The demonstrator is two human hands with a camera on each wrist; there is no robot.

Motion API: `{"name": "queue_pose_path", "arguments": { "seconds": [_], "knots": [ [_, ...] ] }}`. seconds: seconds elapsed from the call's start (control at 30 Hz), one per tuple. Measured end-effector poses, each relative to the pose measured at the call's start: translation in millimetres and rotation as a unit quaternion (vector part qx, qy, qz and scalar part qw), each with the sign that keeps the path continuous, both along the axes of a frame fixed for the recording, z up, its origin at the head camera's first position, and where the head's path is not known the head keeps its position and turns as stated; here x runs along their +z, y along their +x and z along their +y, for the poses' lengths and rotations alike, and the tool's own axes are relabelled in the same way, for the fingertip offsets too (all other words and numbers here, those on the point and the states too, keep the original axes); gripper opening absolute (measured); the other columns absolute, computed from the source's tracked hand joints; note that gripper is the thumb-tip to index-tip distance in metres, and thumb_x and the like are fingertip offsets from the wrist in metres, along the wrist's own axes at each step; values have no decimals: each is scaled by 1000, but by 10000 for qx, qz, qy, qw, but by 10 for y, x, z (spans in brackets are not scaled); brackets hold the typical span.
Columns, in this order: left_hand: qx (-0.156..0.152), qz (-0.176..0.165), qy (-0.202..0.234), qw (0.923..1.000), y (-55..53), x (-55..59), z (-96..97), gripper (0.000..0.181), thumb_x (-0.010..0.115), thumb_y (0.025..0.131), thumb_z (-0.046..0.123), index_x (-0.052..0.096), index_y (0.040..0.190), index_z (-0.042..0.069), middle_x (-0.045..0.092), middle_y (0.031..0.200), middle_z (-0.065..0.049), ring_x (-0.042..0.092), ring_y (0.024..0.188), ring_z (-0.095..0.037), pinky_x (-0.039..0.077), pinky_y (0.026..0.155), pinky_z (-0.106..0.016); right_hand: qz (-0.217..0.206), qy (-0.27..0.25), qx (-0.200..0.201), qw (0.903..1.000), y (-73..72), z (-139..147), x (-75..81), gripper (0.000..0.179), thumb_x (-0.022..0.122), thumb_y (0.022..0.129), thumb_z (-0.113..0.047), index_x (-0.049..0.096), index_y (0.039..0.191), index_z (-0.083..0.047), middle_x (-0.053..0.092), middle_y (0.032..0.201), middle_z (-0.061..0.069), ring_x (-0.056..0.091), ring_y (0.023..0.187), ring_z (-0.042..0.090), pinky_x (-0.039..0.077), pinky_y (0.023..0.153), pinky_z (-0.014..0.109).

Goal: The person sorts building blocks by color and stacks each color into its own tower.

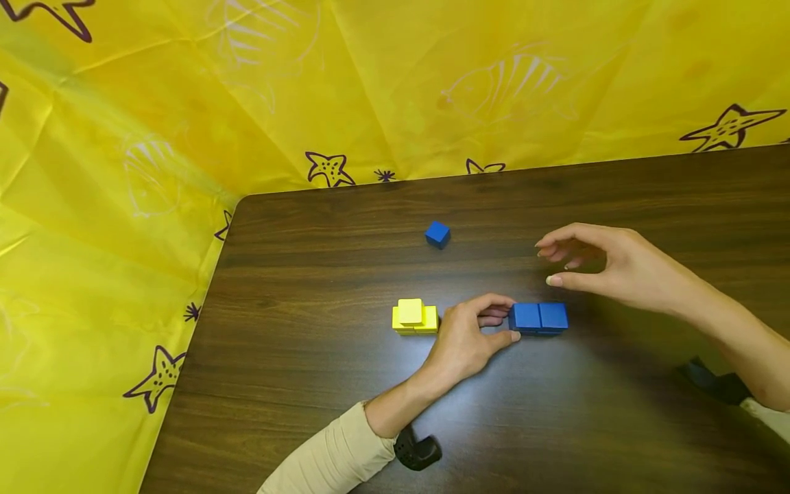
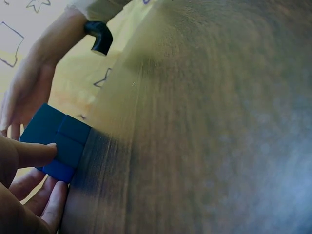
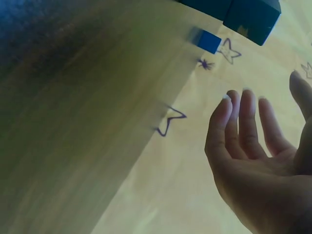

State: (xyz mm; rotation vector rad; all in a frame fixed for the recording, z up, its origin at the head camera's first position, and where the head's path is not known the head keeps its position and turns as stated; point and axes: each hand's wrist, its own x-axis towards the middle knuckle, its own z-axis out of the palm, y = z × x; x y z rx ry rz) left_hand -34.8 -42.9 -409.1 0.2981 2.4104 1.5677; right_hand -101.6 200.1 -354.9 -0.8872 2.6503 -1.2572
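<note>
A stack of blue blocks (image 1: 538, 317), two wide and two high, stands on the table. My left hand (image 1: 472, 336) holds its left end, thumb at the near side and fingers at the far side. In the left wrist view the thumb lies against the face of the blue stack (image 2: 70, 146). My right hand (image 1: 623, 267) hovers up and to the right of the stack, fingers loosely bent with nothing in them. A single blue block (image 1: 437, 234) lies farther back. Left of my left hand sits a small yellow block pile (image 1: 410, 314), one block on top.
The dark wooden table (image 1: 296, 384) ends at the back and left against a yellow cloth (image 1: 382, 82) printed with starfish and fish. A black device (image 1: 418, 449) sits at my left wrist, with another black piece (image 1: 712, 381) by the right.
</note>
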Motion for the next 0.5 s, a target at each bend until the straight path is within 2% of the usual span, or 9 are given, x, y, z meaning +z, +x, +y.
{"name": "queue_pose_path", "arguments": {
  "seconds": [0.17, 0.5],
  "knots": [
    [-5, -14, 13, 10000, -2, 5, 5, 38, 82, 82, 9, 70, 117, 11, 72, 110, -1, 67, 95, -3, 52, 85, -12, -89, 68, -74, 9999, -80, -32, 21, 48, 82, 82, -10, 65, 123, -27, 68, 110, -10, 64, 93, 8, 52, 70, 18],
    [0, -13, 56, 10000, -1, -1, 5, 38, 82, 81, 8, 70, 118, 10, 72, 108, -1, 67, 94, -3, 52, 85, -13, -109, -32, -34, 9999, -252, -134, 52, 49, 83, 82, -11, 64, 124, -28, 68, 113, -11, 63, 94, 3, 52, 76, 16]
  ]
}}
